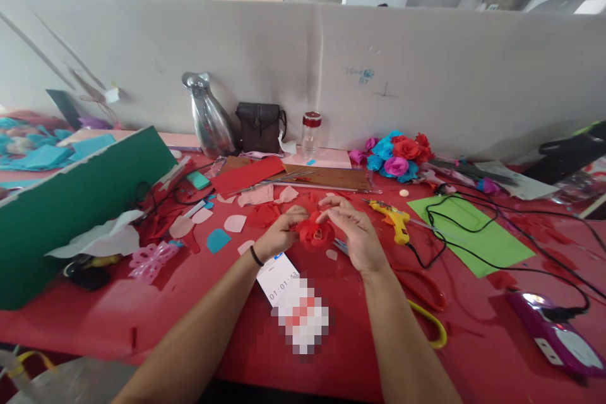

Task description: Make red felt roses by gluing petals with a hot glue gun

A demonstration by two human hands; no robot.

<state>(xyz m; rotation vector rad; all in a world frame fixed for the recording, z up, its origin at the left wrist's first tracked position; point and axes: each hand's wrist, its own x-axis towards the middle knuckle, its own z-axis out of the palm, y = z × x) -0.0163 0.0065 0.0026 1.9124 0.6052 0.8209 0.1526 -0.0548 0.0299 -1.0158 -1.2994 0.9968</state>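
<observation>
"Where do you have the flower (pixel 313 235)?"

"On my feed it's between both hands, over the red tabletop (pixel 348 353), just beyond the phone (pixel 283 287)."

"And each grip?"

"My left grip (pixel 283 230) is narrow, fingers closed on the flower's left edge. My right grip (pixel 356 237) curves over the other side, fingers loosely spread; I can't tell whether it pinches a petal."

"How will it handle?"

"Light and soft, I'd judge; it looks like thin paper, so petals could crease or tear rather than slip. I'd take hold low, at the gathered base, if there's one under there; it's hidden from me. I'd only brush the outer petals."
</observation>
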